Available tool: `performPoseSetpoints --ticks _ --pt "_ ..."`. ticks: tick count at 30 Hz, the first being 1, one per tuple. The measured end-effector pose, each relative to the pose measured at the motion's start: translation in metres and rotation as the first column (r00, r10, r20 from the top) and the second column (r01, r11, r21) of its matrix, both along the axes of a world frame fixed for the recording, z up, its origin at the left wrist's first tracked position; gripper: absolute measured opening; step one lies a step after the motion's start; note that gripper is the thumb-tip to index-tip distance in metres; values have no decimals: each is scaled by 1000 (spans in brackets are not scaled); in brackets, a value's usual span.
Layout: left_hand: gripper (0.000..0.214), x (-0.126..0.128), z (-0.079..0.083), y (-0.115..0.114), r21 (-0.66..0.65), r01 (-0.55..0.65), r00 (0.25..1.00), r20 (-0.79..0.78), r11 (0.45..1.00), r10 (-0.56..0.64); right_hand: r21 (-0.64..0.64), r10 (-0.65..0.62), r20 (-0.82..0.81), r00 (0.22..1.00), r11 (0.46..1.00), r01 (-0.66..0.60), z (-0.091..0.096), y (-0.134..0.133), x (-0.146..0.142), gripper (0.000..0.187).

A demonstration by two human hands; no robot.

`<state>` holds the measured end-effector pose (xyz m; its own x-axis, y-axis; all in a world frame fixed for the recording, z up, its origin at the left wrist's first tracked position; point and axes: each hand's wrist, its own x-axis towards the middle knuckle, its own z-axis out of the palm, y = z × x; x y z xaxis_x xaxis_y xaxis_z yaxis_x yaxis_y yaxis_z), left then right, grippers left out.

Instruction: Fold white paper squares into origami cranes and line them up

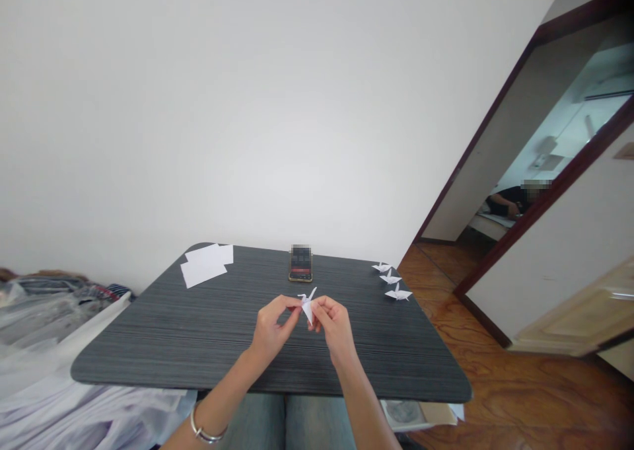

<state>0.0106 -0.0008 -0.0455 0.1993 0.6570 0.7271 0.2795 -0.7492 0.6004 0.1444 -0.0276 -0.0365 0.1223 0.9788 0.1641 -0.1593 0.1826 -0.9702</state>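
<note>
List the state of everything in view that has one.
paper crane, folded into shape, pinched between both hands above the table
left hand, closed on the crane
right hand, closed on the crane
three cranes, finished, standing at the table's right edge
paper sheets, flat, unfolded, overlapping
phone, lying flat
doorway, open

Phone (pixel 300 265) screen blurred; paper crane (pixel 308 303) partly hidden by right hand (pixel 333 322).

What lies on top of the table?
White sheets, a phone and three paper cranes. The left hand and right hand hold a fourth crane above it. The spot beneath them is hidden.
</note>
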Motion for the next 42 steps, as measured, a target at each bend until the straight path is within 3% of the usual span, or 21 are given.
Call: performPoseSetpoints --ticks 5,13,19,25,29,34,42 --pt "13 0 1 2 -91 59 997 50 994 -55 -3 0 21 1000 1000 0 -2 0 2 24" --pt "12 1 6 3 -287 188 971 197 939 -134 24 -31 96 995 999 29 -3 1 4 19" --pt "12 3 9 1 -352 225 964 218 909 -154 3 -26 19 999 1000 26 -2 4 7 16" --pt "15 5 14 -2 -441 338 925 317 831 -208 14 -3 -8 1000 1000 3 -3 6 11 17" --pt "16 9 11 0 -503 386 879 454 773 -144 10 4 -20 1000 1000 -4 -5 6 10 18" --pt "19 11 8 3 -534 441 853 499 721 -152 -12 33 -51 998 999 -33 -7 6 10 21" --pt "17 12 9 1 -543 469 844 508 697 -172 -4 17 -52 998 1000 -18 -9 6 9 21"
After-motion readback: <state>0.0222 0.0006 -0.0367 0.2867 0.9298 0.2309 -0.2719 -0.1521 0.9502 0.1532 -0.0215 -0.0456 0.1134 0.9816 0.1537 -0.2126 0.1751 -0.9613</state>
